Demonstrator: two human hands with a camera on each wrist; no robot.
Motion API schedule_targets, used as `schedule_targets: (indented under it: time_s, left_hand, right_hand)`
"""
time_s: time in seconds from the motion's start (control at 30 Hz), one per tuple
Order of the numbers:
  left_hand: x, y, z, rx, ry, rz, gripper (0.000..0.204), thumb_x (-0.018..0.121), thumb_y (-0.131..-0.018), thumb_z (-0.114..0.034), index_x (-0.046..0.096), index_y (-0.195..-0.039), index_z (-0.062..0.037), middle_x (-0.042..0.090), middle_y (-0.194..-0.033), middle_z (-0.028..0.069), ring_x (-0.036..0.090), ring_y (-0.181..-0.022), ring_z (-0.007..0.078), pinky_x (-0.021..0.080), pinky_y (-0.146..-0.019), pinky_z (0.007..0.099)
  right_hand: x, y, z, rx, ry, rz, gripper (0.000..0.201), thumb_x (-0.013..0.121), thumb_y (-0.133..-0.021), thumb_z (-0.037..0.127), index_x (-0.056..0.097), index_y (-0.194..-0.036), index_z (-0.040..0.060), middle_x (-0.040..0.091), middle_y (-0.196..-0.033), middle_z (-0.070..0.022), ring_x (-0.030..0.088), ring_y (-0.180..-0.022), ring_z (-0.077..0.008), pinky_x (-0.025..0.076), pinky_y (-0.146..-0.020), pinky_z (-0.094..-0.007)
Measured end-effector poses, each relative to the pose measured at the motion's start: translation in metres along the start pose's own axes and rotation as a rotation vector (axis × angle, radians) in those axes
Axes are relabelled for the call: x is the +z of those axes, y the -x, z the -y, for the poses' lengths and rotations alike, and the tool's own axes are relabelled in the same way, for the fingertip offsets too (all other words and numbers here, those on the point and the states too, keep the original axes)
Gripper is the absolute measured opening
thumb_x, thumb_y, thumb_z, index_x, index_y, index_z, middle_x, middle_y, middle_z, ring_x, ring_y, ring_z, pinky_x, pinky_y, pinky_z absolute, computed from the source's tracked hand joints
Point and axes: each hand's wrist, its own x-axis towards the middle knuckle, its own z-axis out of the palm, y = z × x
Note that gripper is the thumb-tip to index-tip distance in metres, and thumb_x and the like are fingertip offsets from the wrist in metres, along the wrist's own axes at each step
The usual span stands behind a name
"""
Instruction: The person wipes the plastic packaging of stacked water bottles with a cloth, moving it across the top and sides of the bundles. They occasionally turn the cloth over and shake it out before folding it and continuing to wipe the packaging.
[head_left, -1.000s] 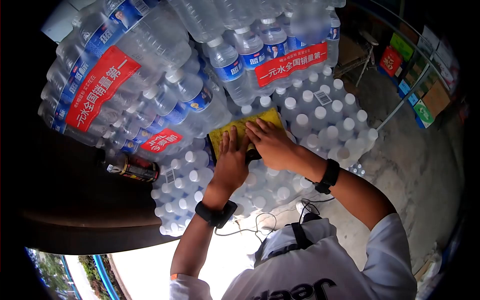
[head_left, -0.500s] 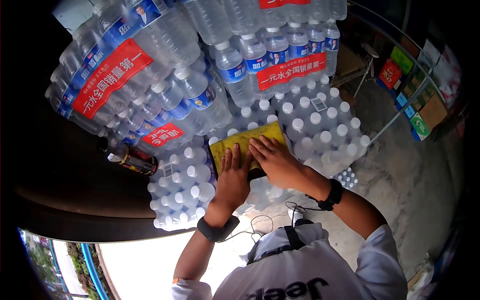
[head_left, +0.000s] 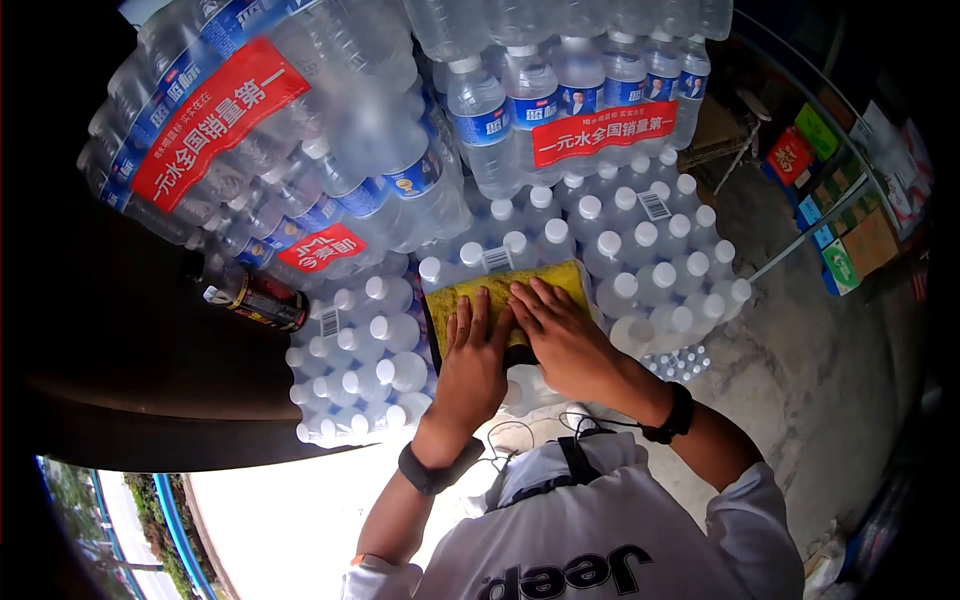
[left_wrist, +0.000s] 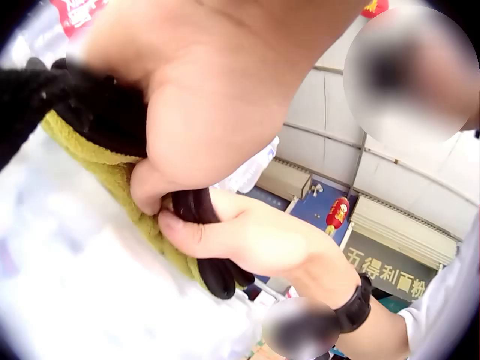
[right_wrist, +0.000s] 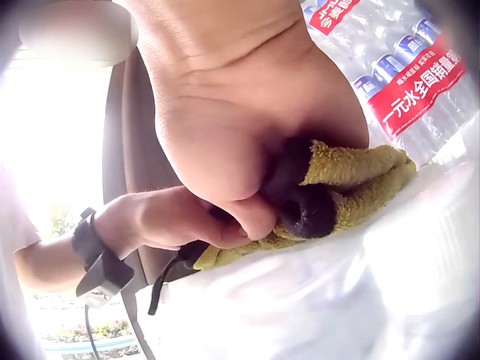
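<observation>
A folded yellow towel with a black underside [head_left: 462,292] lies on shrink-wrapped bottles in the head view. My left hand [head_left: 468,375] rests on its left half, fingers stretched flat over the top. Beside it, my right hand [head_left: 570,345] presses the right half, its fingers also straight. The thumbs come close together at the towel's near edge, where black folds show between the hands. In the left wrist view, thick black rolls [left_wrist: 217,277] stick out beside the right hand. Yellow and dark layers of the towel [right_wrist: 367,172] show under the hand in the right wrist view.
Packs of water bottles [head_left: 480,115] with a red banner [head_left: 605,133] stack up behind, with another tall pack [head_left: 215,130] at the left. A dark-labelled bottle [head_left: 255,298] lies by the left packs. Boxes [head_left: 865,245] and a metal rail [head_left: 800,245] stand right.
The head view has shifted, so the towel and hands appear lower in the picture and more bottle caps show behind them. Both hands stay on the towel.
</observation>
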Motion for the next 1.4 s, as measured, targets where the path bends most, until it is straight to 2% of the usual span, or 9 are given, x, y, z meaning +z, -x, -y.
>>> schedule_targets:
  time_s: [0.27, 0.37, 0.6, 0.87, 1.03, 1.1, 1.23, 1.3, 1.4]
  left_hand:
    - [0.004, 0.035, -0.025, -0.045, -0.049, -0.048, 0.067, 0.051, -0.087, 0.003, 0.042, -0.152, -0.0098, 0.033, -0.154, 0.0345, 0.034, -0.141, 0.0553, 0.032, -0.116, 0.0577]
    - [0.017, 0.074, -0.053, -0.07, -0.102, -0.058, 0.061, 0.052, -0.087, -0.001, 0.045, -0.148, -0.001, 0.033, -0.154, 0.0351, 0.034, -0.141, 0.0563, 0.032, -0.115, 0.0608]
    - [0.008, 0.009, -0.012, -0.018, 0.007, -0.067, 0.066, 0.054, -0.085, 0.003, 0.043, -0.15, -0.0034, 0.033, -0.155, 0.0313, 0.031, -0.143, 0.0545, 0.027, -0.118, 0.0576]
    - [0.011, 0.077, -0.051, -0.076, -0.014, -0.06, 0.065, 0.049, -0.084, 0.005, 0.047, -0.148, -0.005, 0.034, -0.155, 0.0326, 0.032, -0.142, 0.0552, 0.03, -0.116, 0.0601]
    - [0.008, 0.042, -0.03, -0.062, 0.034, -0.113, 0.065, 0.055, -0.079, 0.008, 0.05, -0.143, -0.0051, 0.037, -0.153, 0.0298, 0.033, -0.142, 0.0533, 0.031, -0.116, 0.0568]
    - [0.004, 0.032, -0.022, -0.041, 0.098, -0.122, 0.066, 0.057, -0.079, 0.008, 0.05, -0.143, -0.0052, 0.037, -0.153, 0.0288, 0.034, -0.141, 0.0518, 0.031, -0.117, 0.0556]
    - [0.013, 0.058, -0.032, -0.041, -0.023, -0.134, 0.065, 0.054, -0.082, 0.004, 0.049, -0.146, -0.0051, 0.035, -0.155, 0.0308, 0.034, -0.142, 0.0522, 0.03, -0.117, 0.056]
    - [0.01, 0.081, -0.045, -0.086, -0.018, -0.12, 0.065, 0.051, -0.082, 0.004, 0.049, -0.147, -0.0043, 0.034, -0.155, 0.0313, 0.033, -0.143, 0.0523, 0.03, -0.117, 0.0565]
    - [0.01, 0.093, -0.046, -0.106, 0.008, -0.141, 0.066, 0.051, -0.081, 0.004, 0.049, -0.147, -0.0047, 0.036, -0.155, 0.03, 0.033, -0.144, 0.0512, 0.029, -0.118, 0.0565]
  right_hand:
    - [-0.004, 0.027, 0.013, -0.042, 0.013, -0.016, 0.063, 0.055, -0.084, 0.003, 0.042, -0.143, -0.0118, 0.037, -0.154, -0.0269, 0.033, -0.144, -0.0446, 0.026, -0.119, -0.0549]
    - [-0.009, 0.061, 0.037, -0.005, -0.079, 0.001, 0.061, 0.054, -0.085, 0.003, 0.043, -0.143, -0.0115, 0.038, -0.153, -0.0268, 0.033, -0.144, -0.0447, 0.026, -0.118, -0.0557]
    - [-0.003, 0.011, 0.005, 0.023, -0.09, -0.054, 0.066, 0.06, -0.078, 0.0, 0.043, -0.14, -0.0134, 0.041, -0.15, -0.0272, 0.034, -0.143, -0.0436, 0.026, -0.12, -0.05]
    - [-0.017, 0.059, 0.038, -0.028, -0.101, 0.045, 0.065, 0.058, -0.082, 0.003, 0.041, -0.144, -0.0117, 0.036, -0.154, -0.0269, 0.032, -0.145, -0.0452, 0.026, -0.119, -0.054]
    - [-0.014, 0.035, 0.025, -0.016, -0.053, 0.059, 0.067, 0.063, -0.083, 0.007, 0.04, -0.143, -0.0141, 0.036, -0.153, -0.0281, 0.031, -0.146, -0.0431, 0.026, -0.12, -0.0499]
    - [-0.028, 0.022, 0.017, 0.0, -0.118, 0.188, 0.083, 0.074, -0.088, 0.031, 0.035, -0.145, -0.015, 0.031, -0.157, -0.0273, 0.027, -0.148, -0.0414, 0.026, -0.122, -0.0458]
    - [-0.116, 0.007, 0.019, -0.06, -0.395, 0.322, 0.078, 0.068, -0.093, 0.038, 0.036, -0.15, -0.0041, 0.038, -0.156, -0.0257, 0.043, -0.141, -0.0406, 0.041, -0.113, -0.0467]
    - [-0.166, 0.015, 0.022, 0.046, -0.661, 0.021, 0.068, 0.06, -0.099, 0.04, 0.04, -0.149, -0.0016, 0.048, -0.149, -0.0233, 0.057, -0.13, -0.0348, 0.049, -0.105, -0.0463]
    - [-0.247, 0.019, 0.027, -0.221, -0.541, -0.261, 0.061, 0.025, -0.109, 0.035, 0.035, -0.133, -0.0198, 0.052, -0.131, -0.0393, 0.068, -0.096, -0.0379, 0.056, -0.075, -0.0356]
